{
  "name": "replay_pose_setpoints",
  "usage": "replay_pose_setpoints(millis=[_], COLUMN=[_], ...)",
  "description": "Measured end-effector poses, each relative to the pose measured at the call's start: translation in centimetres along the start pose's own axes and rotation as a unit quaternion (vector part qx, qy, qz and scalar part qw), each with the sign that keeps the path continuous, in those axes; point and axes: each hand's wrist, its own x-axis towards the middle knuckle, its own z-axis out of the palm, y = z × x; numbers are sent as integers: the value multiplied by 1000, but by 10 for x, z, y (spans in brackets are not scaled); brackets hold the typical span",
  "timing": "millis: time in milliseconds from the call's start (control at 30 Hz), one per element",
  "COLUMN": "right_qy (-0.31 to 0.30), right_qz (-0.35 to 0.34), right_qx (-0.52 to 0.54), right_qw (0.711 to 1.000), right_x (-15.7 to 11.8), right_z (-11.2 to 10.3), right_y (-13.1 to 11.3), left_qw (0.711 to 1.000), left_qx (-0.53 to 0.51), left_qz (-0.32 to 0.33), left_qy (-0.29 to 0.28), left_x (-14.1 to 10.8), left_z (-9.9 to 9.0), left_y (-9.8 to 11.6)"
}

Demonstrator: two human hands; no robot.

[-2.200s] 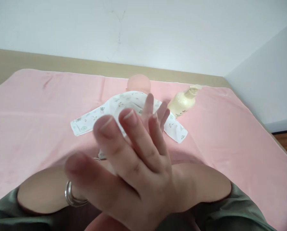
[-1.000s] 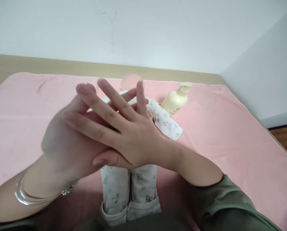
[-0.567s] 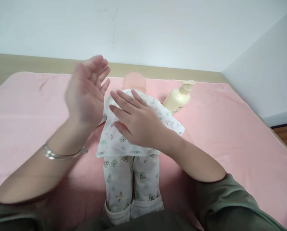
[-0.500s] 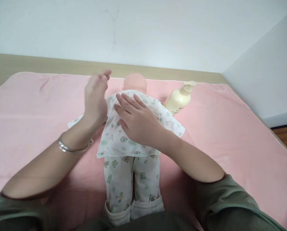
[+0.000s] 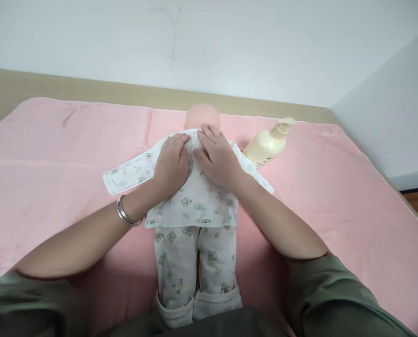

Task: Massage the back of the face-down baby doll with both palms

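A baby doll (image 5: 202, 116) lies with its head away from me, dressed in a white printed shirt (image 5: 191, 201) and matching trousers (image 5: 214, 260). My left hand (image 5: 173, 161) rests flat on the shirt over the doll's upper left side, fingers out toward the neck. Opposite it, my right hand (image 5: 220, 158) lies on the upper right side, its fingers reaching the collar by the head. Both hands are open and hold nothing. One shirt sleeve (image 5: 128, 173) stretches out to the left; the other is partly behind my right forearm.
A cream pump bottle (image 5: 267, 145) leans beside the doll's right side. Under everything lies a pink mat (image 5: 335, 201) on a wooden surface (image 5: 90, 86). A white wall (image 5: 247, 47) stands behind, with another at the right.
My left hand, raised beside the doll before, has come down onto the shirt. My right hand has shifted up and right toward the collar. The view has moved slightly.
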Motion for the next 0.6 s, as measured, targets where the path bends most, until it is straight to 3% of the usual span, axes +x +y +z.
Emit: replay_pose_setpoints(millis=[100,200,300,367,500,600], right_qy=[9,18,34,32,-21,-38], right_qz=[74,122,57,-3,-80,-71], right_qx=[-27,-78,-102,-92,-32,-12], right_qw=[997,989,993,995,996,997], right_x=[-4,-21,-37,-37,-12,2], right_z=[-1,3,9,9,0,-5], right_y=[-5,-25,-40,-38,-7,9], left_qw=[999,999,999,1000,999,1000], left_qx=[-12,-9,-10,-13,-22,-7], left_qz=[-30,-37,-32,-26,-6,-18], left_qy=[-12,-10,-9,-10,-24,-17], left_x=[0,0,-1,-1,2,1], left_z=[2,5,5,5,2,2], left_y=[0,-2,-3,-3,-1,0])
